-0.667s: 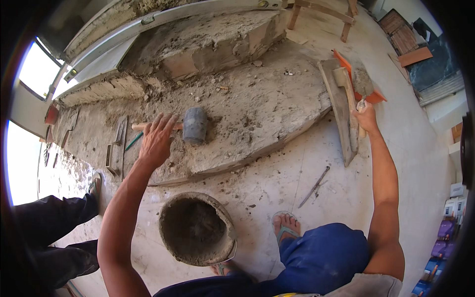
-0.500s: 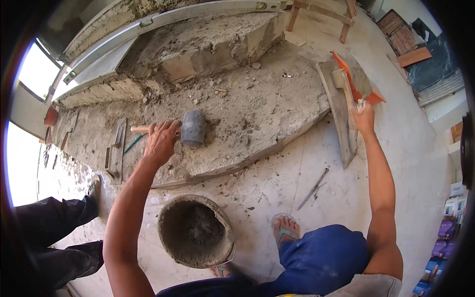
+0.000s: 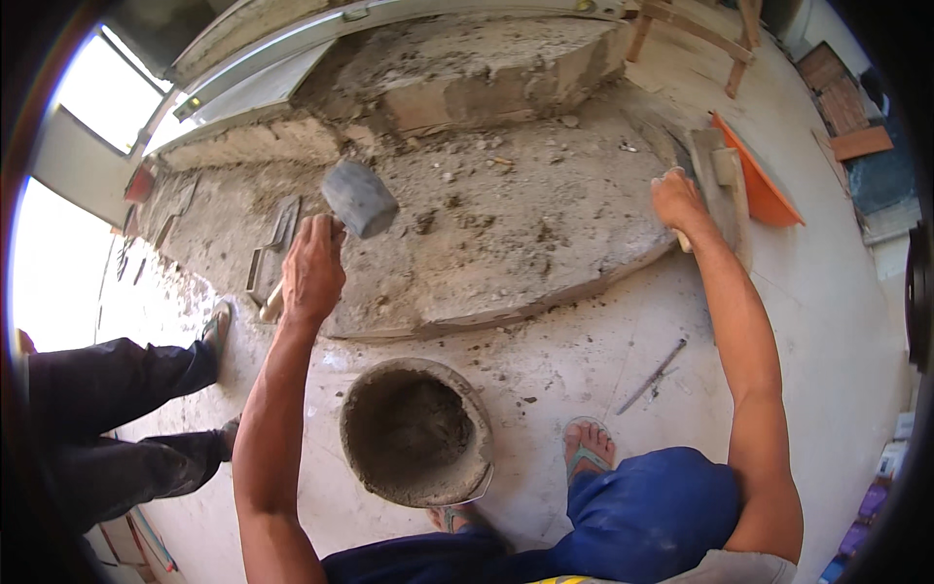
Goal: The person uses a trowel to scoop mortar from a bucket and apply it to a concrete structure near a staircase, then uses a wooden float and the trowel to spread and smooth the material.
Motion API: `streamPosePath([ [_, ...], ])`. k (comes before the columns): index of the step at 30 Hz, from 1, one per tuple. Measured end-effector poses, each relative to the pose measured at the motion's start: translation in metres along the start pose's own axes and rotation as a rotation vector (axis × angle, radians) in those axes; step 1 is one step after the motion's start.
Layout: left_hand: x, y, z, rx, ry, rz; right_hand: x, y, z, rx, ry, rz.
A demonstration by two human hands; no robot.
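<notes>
My left hand point(image 3: 313, 268) grips the wooden handle of a rubber mallet point(image 3: 360, 199), its grey head tilted over the cement-covered step point(image 3: 467, 253). The handle's end sticks out below my fingers. At the step's right end, my right hand point(image 3: 678, 202) is closed round a trowel; its pale handle point(image 3: 684, 241) shows beneath the fist, while the blade is mostly hidden. Just right of this hand, a wooden float point(image 3: 722, 175) leans near an orange pan-like piece point(image 3: 759, 185). A mortar-caked bucket point(image 3: 416, 432) with some mortar inside stands between my arms.
A long metal spirit level point(image 3: 321, 37) lies along the upper step. A metal rod-like tool point(image 3: 652, 376) rests on the floor point(image 3: 545, 370). Another person's dark-trousered legs point(image 3: 126, 389) are at the left. A wooden trestle point(image 3: 696, 29) stands at the far right.
My left hand has raised the mallet off the step and tilted it. My right hand has moved the trowel from the orange piece to the step's right end. The view has shifted a little.
</notes>
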State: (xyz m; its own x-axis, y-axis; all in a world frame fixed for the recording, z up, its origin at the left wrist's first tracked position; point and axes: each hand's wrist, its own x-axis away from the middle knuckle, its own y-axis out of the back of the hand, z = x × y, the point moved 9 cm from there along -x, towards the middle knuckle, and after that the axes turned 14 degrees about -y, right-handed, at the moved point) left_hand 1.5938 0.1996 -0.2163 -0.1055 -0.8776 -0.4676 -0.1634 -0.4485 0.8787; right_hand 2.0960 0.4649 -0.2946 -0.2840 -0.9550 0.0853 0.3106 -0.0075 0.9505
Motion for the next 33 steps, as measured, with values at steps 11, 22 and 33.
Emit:
streamPosePath([
  [11, 0.095, 0.046, 0.155, -0.265, 0.586, -0.045, 0.162, -0.041, 0.091, 0.197, 0.456, 0.267],
  [22, 0.079, 0.008, 0.165, -0.317, 0.629, 0.177, 0.114, -0.071, 0.297, 0.292, 1.05, -0.103],
  [33, 0.09, -0.017, 0.176, -0.424, 0.451, 0.049, 0.161, -0.047, 0.195, 0.372, 1.135, 0.106],
])
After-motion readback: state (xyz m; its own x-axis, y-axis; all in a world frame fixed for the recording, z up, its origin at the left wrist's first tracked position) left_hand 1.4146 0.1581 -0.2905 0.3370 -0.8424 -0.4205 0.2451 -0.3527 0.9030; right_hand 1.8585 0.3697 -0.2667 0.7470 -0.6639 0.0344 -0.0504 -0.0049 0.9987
